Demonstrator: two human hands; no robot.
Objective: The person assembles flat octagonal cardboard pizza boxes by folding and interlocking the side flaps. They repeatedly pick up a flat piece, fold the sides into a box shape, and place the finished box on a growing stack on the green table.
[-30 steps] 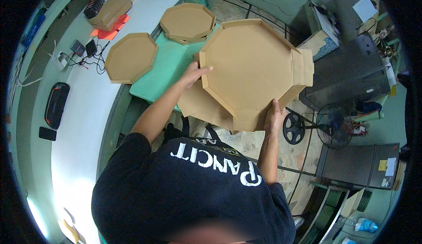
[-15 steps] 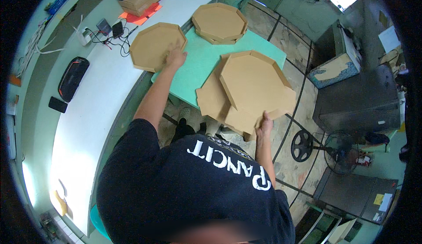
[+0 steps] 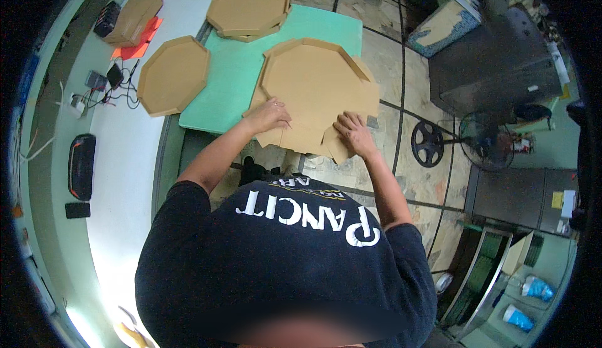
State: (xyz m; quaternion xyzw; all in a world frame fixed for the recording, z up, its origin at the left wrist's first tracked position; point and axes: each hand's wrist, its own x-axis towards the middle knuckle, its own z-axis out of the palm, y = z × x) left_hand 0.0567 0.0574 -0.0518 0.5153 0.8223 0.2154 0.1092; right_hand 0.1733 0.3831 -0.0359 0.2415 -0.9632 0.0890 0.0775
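A partly folded octagonal cardboard tray (image 3: pixel 307 87) lies in front of me, with its far walls standing up and its near flaps loose. My left hand (image 3: pixel 269 116) is closed on its near left edge, the fingers bent at a fold. At the near right, my right hand (image 3: pixel 354 134) grips a flap that tilts down toward me; its thumb is hidden. To the left, a folded octagonal tray (image 3: pixel 172 75) rests on the white counter. Behind it, more folded trays (image 3: pixel 248 9) are stacked at the far end of the green table (image 3: pixel 216 100).
The white counter (image 3: pixel 122 160) runs along my left, holding tangled cables (image 3: pixel 128 91), a cardboard box (image 3: pixel 135 16) and an orange-red sheet (image 3: pixel 145 40). A black speaker (image 3: pixel 81 166) and a phone (image 3: pixel 78 210) lie beside it. To the right stands a fan (image 3: pixel 486 141) near dark cabinets (image 3: pixel 495 59).
My left hand has left the tray on the counter and moved right onto the cardboard in front of me. That cardboard now lies squarer to me, and my view has shifted right.
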